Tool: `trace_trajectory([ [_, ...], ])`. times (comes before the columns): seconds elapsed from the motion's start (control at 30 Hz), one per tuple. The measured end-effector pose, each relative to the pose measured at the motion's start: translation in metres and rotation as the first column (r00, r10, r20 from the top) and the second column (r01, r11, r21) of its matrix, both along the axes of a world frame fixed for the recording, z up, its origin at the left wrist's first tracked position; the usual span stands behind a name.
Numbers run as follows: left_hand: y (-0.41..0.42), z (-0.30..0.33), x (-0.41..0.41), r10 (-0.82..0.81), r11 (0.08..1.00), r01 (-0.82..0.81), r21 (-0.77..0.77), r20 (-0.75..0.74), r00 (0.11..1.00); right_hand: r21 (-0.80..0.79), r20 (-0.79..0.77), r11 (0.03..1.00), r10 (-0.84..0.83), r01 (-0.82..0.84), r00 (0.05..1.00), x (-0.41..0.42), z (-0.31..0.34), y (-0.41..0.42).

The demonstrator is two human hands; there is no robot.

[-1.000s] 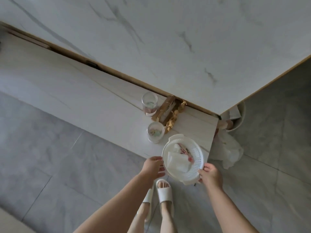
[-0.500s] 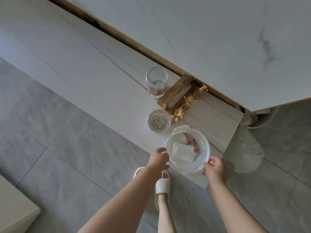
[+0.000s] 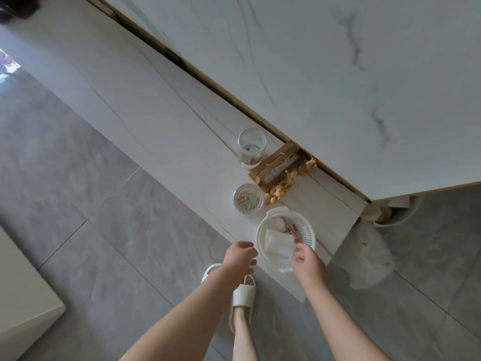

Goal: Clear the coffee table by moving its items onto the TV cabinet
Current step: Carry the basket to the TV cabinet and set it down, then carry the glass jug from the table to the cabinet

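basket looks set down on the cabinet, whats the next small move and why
Probably draw both hands back and turn toward the coffee table for another item. The white basket sits on the TV cabinet, near its corner; the left hand is open beside it and the right hand is open at its rim, gripping nothing.

One cam only, on my head, wide-angle, so no second view to overlap with. It looks steeply down and fwd, almost straight down past my forearms. My left hand and right hand sit low-centre, close to the lens; my slippered foot is directly below them, so the lens is roughly above my toes. TV cabinet top runs diagonally from upper left to lower right — mid-distance. Marble wall panel fills the upper right, grey floor tiles the left and bottom. White basket lies just beyond my hands. Straight edges bow near the frame borders.
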State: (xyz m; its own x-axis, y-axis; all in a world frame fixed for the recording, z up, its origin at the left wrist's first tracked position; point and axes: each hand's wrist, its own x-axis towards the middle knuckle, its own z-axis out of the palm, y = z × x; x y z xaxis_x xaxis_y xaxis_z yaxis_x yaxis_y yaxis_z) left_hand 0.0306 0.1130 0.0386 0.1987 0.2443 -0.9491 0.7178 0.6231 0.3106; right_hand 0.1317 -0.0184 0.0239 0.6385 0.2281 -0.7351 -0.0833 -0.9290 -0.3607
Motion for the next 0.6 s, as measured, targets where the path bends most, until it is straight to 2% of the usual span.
trace_trajectory([
  [0.17,0.010,0.065,-0.031,-0.123,0.978,0.122,0.166,-0.006,0.992,0.094,0.041,0.944,0.313,-0.316,0.949,-0.023,0.075,0.038],
  [0.33,0.029,0.118,-0.088,-0.249,0.893,0.260,0.367,-0.079,0.965,0.103,0.172,0.795,0.578,-0.599,0.797,-0.058,0.134,0.078],
  [0.6,0.057,0.185,-0.218,-0.107,0.820,0.200,0.537,-0.201,0.974,0.030,0.251,0.487,0.842,-0.873,0.478,-0.150,0.195,0.144],
])
